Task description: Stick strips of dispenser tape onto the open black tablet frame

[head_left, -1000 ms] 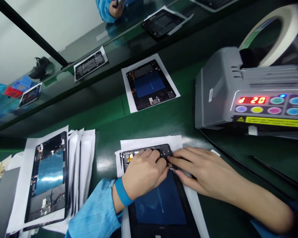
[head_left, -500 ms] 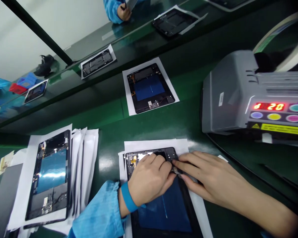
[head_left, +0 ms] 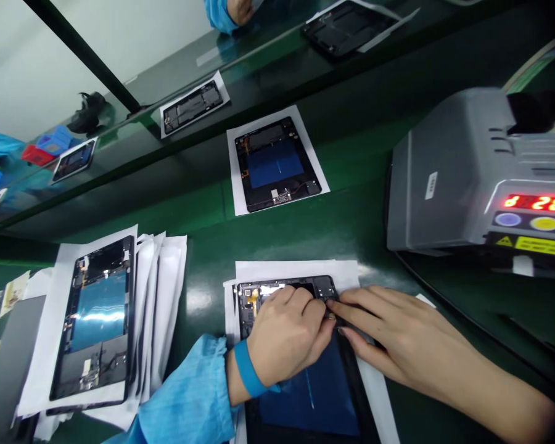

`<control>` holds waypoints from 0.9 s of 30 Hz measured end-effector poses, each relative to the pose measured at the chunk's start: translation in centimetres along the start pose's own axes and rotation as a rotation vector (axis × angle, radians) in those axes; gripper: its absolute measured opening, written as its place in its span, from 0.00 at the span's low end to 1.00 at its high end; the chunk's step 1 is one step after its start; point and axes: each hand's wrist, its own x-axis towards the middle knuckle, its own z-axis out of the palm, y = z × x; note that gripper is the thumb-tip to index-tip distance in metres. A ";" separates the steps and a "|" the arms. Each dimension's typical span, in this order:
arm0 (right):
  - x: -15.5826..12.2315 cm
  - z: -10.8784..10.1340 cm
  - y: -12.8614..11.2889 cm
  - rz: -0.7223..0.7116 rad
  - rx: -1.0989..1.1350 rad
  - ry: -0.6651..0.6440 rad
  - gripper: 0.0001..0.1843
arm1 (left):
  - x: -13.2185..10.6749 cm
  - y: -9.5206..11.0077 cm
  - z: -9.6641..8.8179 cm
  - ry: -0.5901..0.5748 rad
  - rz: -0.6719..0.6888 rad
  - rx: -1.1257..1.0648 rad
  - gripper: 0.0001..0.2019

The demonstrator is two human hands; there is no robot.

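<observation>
An opened black tablet [head_left: 305, 401] with a blue battery lies on white paper [head_left: 296, 270] in front of me on the green bench. My left hand [head_left: 289, 336], with a blue wristband and blue sleeve, rests on the tablet's upper part, fingertips pinched near its top right. My right hand [head_left: 398, 336] lies beside it, its fingertips meeting the left fingertips at a small part I cannot make out. Both hands press on the tablet's inner frame.
A second open tablet [head_left: 95, 324] lies on a stack of papers at left. Another tablet on paper [head_left: 275, 163] sits further back. A grey tape dispenser machine [head_left: 472, 179] with a red display stands at right. Another person's hand [head_left: 238, 9] shows at the top.
The view has drifted slightly, so everything sits a little further right and lower. Both hands stay on the tablet's top, fingertips still together.
</observation>
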 end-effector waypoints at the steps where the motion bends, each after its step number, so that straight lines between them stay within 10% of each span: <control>1: 0.0 0.0 0.0 -0.001 0.000 0.002 0.15 | 0.0 0.1 0.1 0.001 -0.019 0.002 0.12; 27: 0.2 -0.6 0.2 0.050 0.009 -0.051 0.13 | 0.1 -0.4 -0.6 0.025 -0.003 -0.095 0.06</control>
